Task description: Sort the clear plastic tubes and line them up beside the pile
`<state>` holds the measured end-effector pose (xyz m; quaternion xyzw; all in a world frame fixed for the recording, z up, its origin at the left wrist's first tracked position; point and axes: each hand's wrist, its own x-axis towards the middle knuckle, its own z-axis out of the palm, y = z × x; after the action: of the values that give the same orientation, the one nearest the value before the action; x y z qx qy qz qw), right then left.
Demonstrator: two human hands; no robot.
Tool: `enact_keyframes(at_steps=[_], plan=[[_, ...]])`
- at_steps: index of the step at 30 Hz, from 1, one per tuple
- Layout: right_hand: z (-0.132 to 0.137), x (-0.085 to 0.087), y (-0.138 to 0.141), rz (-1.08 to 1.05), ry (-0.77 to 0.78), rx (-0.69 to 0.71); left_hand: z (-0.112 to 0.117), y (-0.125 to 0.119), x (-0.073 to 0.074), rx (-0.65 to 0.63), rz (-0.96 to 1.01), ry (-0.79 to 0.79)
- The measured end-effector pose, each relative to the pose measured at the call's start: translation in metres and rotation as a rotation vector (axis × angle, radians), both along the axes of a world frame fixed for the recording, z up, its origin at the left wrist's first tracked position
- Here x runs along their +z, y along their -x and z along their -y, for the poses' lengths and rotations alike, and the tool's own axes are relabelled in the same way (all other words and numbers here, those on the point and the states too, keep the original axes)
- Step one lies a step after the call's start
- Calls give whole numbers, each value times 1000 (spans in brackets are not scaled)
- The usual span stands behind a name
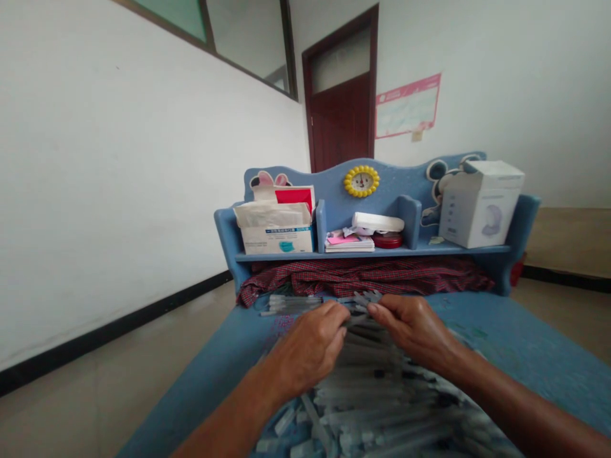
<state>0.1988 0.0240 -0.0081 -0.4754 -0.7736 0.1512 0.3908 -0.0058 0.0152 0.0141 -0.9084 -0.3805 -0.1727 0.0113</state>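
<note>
My left hand [317, 340] is closed, fingers curled around the near end of some slim translucent pen-like tubes [358, 310]. On the other side, my right hand [414, 326] pinches the same small bunch between thumb and fingers. The tips of a few tubes stick up between the hands. Beneath them spreads a large heap of similar clear pen-like tubes [382, 407], some with dark parts. A small row of tubes [291, 304] lies beyond my left hand. My left fingertips are partly hidden.
The blue desk [191, 394] has a raised shelf [277, 257] at its back, holding a mask box [281, 238], papers [351, 245] and a white carton [480, 203]. A checked cloth [372, 275] lies below the shelf. Loose short pale pieces [285, 421] lie near the front.
</note>
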Motion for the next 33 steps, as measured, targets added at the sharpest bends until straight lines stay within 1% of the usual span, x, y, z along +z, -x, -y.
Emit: enact_keyframes(at_steps=[2,6,9,12,15,20,22,25,27,30,33], plan=[[0,0,1,-67,57,41,5,-4,-6,-54,70,-14],[0,2,0,-148,266,132,7,-1,-15,-93,127,-40],[1,2,-1,-173,408,181,8,1,-17,-109,147,-76],[4,2,-1,-193,493,195,8,1,-17,-116,147,-88],[5,1,-2,-260,515,220,7,0,-17,-110,153,-96],[2,2,-2,-447,532,323,6,0,-18,-89,143,-126],[3,3,-3,-425,509,303,6,1,-18,-85,134,-138],[4,3,-3,-287,444,237,5,3,-16,-89,139,-171],[4,1,-3,-245,425,231,4,3,-16,-98,138,-185],[3,-1,-2,-327,459,280,3,4,-18,-97,119,-169],[2,0,-2,-420,514,345,2,4,-19,-86,115,-159]])
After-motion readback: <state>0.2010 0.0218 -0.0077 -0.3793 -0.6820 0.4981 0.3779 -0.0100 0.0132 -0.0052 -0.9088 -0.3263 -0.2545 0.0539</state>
